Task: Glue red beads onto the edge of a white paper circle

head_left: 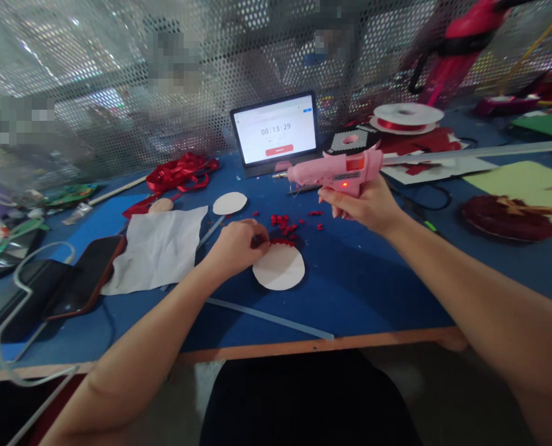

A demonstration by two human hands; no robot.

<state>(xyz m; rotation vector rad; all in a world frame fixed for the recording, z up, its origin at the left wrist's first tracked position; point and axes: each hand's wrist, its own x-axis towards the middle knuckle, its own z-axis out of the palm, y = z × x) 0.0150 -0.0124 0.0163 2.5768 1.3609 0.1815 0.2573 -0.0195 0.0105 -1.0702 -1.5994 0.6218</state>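
A pink hot glue gun (336,172) with a lit orange light is gripped in my right hand (362,201), its nozzle pointing left above the table. My left hand (241,244) is closed in a pinch at the upper left edge of a round white disc (279,272); what sits between the fingertips is hidden. Along the disc's far edge runs a row of small red pieces (282,243). More loose red bits (280,221) lie scattered just beyond it. Farther back rests a second white disc (230,202).
A tablet (276,131) showing a timer stands at the back. Left are a white cloth (157,248), a phone (87,275) and red ribbon (178,173). A clear glue stick (271,318) lies near the front edge. Right are a ribbon spool (406,116) and a dark red round piece (508,217).
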